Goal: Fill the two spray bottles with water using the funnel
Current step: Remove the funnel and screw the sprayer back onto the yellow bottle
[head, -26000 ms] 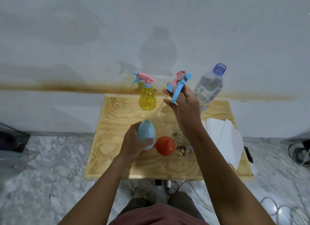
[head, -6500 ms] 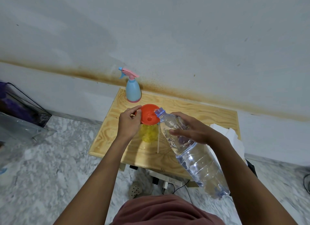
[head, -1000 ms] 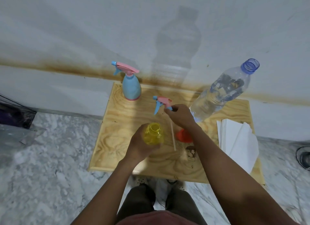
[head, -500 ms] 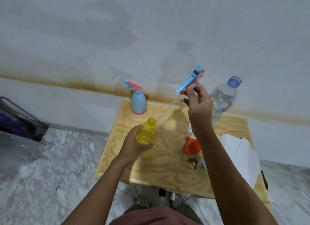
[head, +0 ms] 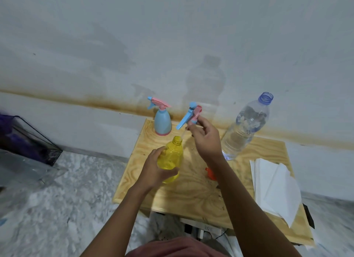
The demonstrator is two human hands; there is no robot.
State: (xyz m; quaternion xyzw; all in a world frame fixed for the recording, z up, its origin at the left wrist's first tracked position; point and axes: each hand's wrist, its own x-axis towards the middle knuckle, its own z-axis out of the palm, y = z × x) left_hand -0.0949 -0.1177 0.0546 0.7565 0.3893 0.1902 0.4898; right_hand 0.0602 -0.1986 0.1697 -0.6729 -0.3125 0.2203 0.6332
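At frame centre, the left hand is gripping the yellow bottle; the right hand is pinching the spray head above its neck. The right forearm is hiding the funnel, seemingly orange, below the water bottle; the blue sprayer is standing behind.

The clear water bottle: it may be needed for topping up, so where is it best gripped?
Grip the clear water bottle around its ribbed middle, coming from the right side. It stands upright and uncapped, its body is wide, and the right hand holding the spray head crowds its left.

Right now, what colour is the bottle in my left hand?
Translucent yellow bottle, held in the left hand, head view.
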